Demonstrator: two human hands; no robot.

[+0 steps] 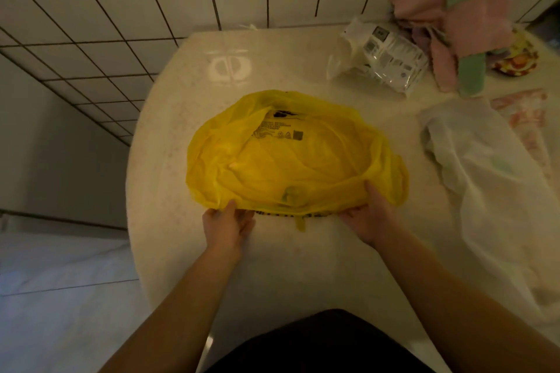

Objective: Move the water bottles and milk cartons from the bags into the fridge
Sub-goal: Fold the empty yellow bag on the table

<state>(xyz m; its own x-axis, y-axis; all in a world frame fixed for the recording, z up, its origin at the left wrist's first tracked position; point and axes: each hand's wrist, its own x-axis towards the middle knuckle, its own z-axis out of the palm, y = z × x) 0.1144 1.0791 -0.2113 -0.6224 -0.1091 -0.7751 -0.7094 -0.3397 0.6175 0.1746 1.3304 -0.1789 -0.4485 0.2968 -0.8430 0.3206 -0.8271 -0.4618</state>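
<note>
1. One pale, glossy table [303, 266] with a rounded end fills most of my view and carries everything below.
2. Behind it and to the left, I see a tiled wall [121, 9] of white squares with dark grout.
3. At the middle of the table lies the yellow plastic bag [288, 160], slack and low, with its mouth spread wide towards me and black print on its far inner side.
4. Right of it, apart from it, a white plastic bag [491, 197] lies crumpled on the table.
5. At the far right corner is a heap of pink and green cloths [460, 9].
6. Just beside the cloths sits a clear packet [385, 60] with small printed labels.
7. My left grip [227, 227] is clamped on the near left edge of the yellow bag, thumb on top of the film. My right grip [368, 215] is clamped on the near right edge in the same way.
8. Between the two grips, a small greenish round shape [291, 195] shows through the yellow film. I cannot tell what it is.
</note>
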